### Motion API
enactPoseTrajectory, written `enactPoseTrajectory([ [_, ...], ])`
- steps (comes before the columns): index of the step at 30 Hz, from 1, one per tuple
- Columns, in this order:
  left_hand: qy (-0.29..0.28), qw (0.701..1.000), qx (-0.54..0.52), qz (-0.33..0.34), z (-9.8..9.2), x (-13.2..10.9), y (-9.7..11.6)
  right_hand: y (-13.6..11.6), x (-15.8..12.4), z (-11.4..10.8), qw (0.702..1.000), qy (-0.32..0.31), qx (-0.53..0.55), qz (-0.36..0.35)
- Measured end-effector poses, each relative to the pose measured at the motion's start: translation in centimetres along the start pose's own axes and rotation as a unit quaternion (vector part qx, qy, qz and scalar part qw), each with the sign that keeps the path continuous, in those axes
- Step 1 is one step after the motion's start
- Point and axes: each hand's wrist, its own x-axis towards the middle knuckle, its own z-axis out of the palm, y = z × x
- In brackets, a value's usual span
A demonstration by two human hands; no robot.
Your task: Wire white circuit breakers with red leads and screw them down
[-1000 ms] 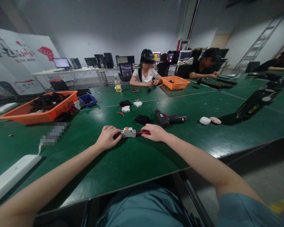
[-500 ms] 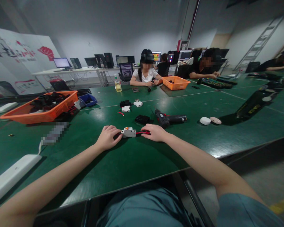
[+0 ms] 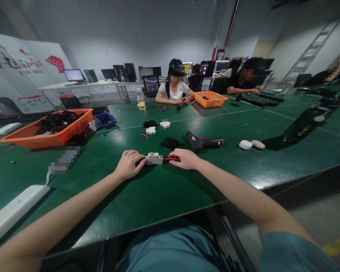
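Observation:
A small white circuit breaker [image 3: 154, 159] with an orange switch lies between my hands, just over the green table. The closed fingers of my left hand [image 3: 129, 164] pinch at its left end; whether a wire is there too is hidden. From its right end comes a red wire [image 3: 167, 159], which my right hand [image 3: 187, 159] grips between thumb and fingers. Beyond my hands are a black block-shaped part [image 3: 170, 142] and a dark power drill [image 3: 202, 141]. Farther off lie two more white breakers, one near a short red wire piece [image 3: 144, 136].
An orange basket [image 3: 42, 140] of dark parts and a blue bin [image 3: 106, 120] stand left. A white power strip [image 3: 17, 211] lies front left. Right are a white case [image 3: 245, 145] and a black upright device [image 3: 303, 124]. Co-workers sit across the table, near another orange basket [image 3: 211, 100].
My hands, the circuit breaker and the red wire stay almost exactly where they were. At the far right edge, a person has shifted position.

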Motion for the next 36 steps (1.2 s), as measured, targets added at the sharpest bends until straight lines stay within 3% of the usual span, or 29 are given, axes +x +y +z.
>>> enactPoseTrajectory([
  [11, 0.002, 1.0, -0.005, -0.009, 0.0, 0.0, 0.0, -0.5, -0.1, -0.4, 1.0, 0.001, 0.022, 0.003],
  [16, 0.003, 1.0, -0.012, -0.006, -0.1, 0.0, 0.1, -0.6, -0.2, -2.2, 0.996, 0.075, 0.045, -0.014],
  [20, -0.003, 1.0, -0.026, 0.004, 0.1, 0.0, 0.0, 1.8, -0.6, -4.4, 0.981, 0.188, 0.033, 0.026],
  [23, 0.001, 0.999, -0.036, 0.012, 0.2, -0.1, -0.1, 5.1, -1.3, -5.7, 0.973, 0.203, -0.024, 0.102],
  [26, 0.013, 0.999, -0.048, 0.013, 0.2, -0.2, -0.2, 8.1, -2.0, -6.6, 0.966, 0.146, -0.09, 0.192],
  [29, 0.024, 0.998, -0.058, 0.015, 0.1, -0.4, -0.3, 9.9, -2.8, -7.3, 0.957, -0.008, -0.131, 0.258],
  [31, 0.029, 0.997, -0.063, 0.015, 0.1, -0.4, -0.4, 10.5, -3.4, -7.8, 0.953, -0.083, -0.142, 0.252],
  [36, 0.032, 0.997, -0.069, 0.018, 0.3, -0.5, -0.6, 10.8, -3.2, -9.0, 0.951, -0.153, -0.185, 0.195],
])
